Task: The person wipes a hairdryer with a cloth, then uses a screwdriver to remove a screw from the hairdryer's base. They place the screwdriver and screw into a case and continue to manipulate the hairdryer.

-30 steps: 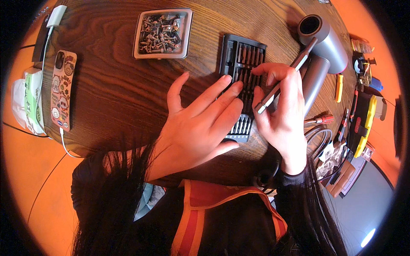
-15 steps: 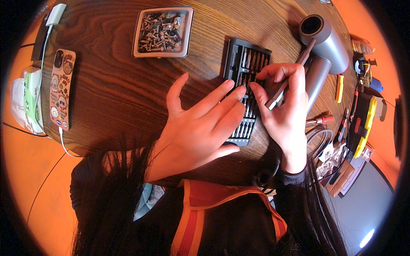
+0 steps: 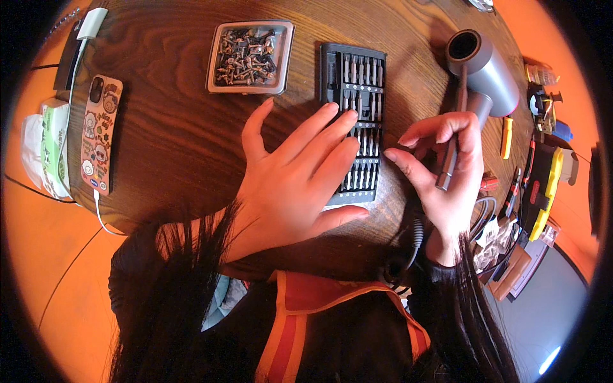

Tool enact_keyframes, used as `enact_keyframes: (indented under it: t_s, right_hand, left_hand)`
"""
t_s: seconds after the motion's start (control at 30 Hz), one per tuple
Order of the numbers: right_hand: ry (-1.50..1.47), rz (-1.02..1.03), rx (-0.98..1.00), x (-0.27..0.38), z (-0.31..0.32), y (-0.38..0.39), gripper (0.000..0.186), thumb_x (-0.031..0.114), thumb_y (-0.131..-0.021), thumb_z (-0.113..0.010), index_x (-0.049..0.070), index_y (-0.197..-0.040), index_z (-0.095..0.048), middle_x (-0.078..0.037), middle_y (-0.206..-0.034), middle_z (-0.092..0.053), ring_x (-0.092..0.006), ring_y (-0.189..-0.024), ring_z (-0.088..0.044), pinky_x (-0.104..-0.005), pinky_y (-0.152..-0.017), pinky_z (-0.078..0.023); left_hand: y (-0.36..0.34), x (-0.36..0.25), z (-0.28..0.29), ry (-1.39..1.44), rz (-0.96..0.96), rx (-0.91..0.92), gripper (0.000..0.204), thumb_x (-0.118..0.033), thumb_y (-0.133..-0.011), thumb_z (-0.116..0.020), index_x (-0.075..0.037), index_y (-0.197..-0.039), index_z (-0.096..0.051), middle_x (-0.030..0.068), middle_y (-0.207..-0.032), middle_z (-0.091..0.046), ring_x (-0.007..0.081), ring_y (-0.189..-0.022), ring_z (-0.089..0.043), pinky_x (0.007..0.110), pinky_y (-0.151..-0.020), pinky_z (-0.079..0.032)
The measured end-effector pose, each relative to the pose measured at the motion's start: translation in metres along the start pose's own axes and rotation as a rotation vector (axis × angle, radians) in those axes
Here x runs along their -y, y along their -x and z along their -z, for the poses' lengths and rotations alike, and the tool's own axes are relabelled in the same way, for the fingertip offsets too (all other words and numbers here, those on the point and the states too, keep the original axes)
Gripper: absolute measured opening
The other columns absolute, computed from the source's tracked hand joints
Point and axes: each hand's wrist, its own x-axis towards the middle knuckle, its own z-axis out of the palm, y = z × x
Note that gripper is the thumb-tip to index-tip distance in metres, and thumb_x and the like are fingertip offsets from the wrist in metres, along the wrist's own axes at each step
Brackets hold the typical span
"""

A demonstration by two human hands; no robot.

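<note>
A black case of screwdriver bits (image 3: 330, 89) lies in front of me, its silver bits standing in several rows. My left hand (image 3: 290, 182) is spread open, its fingertips over the case's left edge. Just right of the case is my right hand (image 3: 447, 163), with curled fingers around a slim grey screwdriver (image 3: 448, 169). The driver lies slanted across that palm, its lower end showing beneath the fingers. Thumb and index tip are close together near the case's right edge; whether a bit sits between them I cannot make out.
A metal tin (image 3: 286, 60) of screws stands at the back. At right are a grey hair dryer (image 3: 495, 73), a yellow-handled tool (image 3: 507, 137), a red-handled screwdriver (image 3: 489, 184) and a toolbox (image 3: 548, 195). On the left lie a phone (image 3: 101, 137) on a cable and a tissue pack (image 3: 54, 150).
My right hand has drawn away from the bits, to the right and nearer me, with the screwdriver. In the picture the bit case sits further left and more upright. My left hand stays spread.
</note>
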Motion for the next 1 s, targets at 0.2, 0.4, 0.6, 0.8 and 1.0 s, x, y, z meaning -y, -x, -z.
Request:
enact_keyframes:
  t_s: [0.2, 0.4, 0.6, 0.8, 1.0]
  right_hand:
    - [0.126, 0.135, -0.25, 0.009, 0.024, -0.001, 0.036, -0.011, -0.071, -0.063, 0.007, -0.085, -0.036, -0.009, -0.081, -0.062, -0.0131, -0.075, -0.058, -0.0234, -0.073, -0.043]
    - [0.654, 0.123, -0.381, 0.04, 0.053, 0.015, 0.031, -0.012, -0.07, -0.063, 0.004, -0.085, -0.041, -0.008, -0.082, -0.064, -0.0098, -0.07, -0.054, -0.0218, -0.063, -0.042]
    - [0.884, 0.084, 0.121, 0.018, 0.045, 0.019, 0.027, -0.001, -0.065, -0.068, 0.006, -0.088, -0.057, -0.007, -0.076, -0.057, -0.0251, -0.074, -0.053, -0.0352, -0.068, -0.039]
    - [1.05, 0.074, 0.029, 0.006, 0.054, 0.028, 0.024, 0.003, -0.066, -0.065, 0.008, -0.086, -0.051, -0.003, -0.075, -0.059, -0.023, -0.074, -0.051, -0.0344, -0.069, -0.035]
    - [0.987, 0.174, 0.175, -0.008, 0.049, 0.023, 0.013, 0.006, -0.072, -0.052, 0.01, -0.085, -0.051, -0.004, -0.068, -0.052, -0.0225, -0.077, -0.05, -0.0343, -0.074, -0.034]
  left_hand:
    - [0.002, 0.001, -0.004, -0.004, -0.098, -0.182, 0.024, -0.014, -0.062, -0.069, -0.008, -0.084, -0.062, 0.0068, -0.099, -0.061, 0.0229, -0.098, -0.056, 0.046, -0.093, -0.024]
    - [0.005, -0.003, 0.001, 0.049, -0.092, -0.092, 0.025, -0.015, -0.063, -0.07, -0.009, -0.086, -0.061, 0.0029, -0.097, -0.058, 0.0185, -0.099, -0.054, 0.045, -0.091, -0.026]
    - [0.002, -0.002, 0.001, 0.008, -0.098, -0.07, 0.027, -0.015, -0.064, -0.069, -0.008, -0.089, -0.061, 0.0025, -0.097, -0.058, 0.0187, -0.099, -0.053, 0.045, -0.091, -0.026]
    - [0.003, -0.002, -0.001, 0.029, -0.078, -0.083, 0.027, -0.015, -0.065, -0.069, -0.008, -0.089, -0.061, 0.0023, -0.096, -0.058, 0.0186, -0.099, -0.053, 0.045, -0.091, -0.025]
    - [0.002, -0.002, -0.001, 0.039, -0.081, -0.078, 0.026, -0.014, -0.065, -0.069, -0.008, -0.088, -0.061, 0.0026, -0.095, -0.059, 0.0186, -0.099, -0.053, 0.045, -0.093, -0.025]
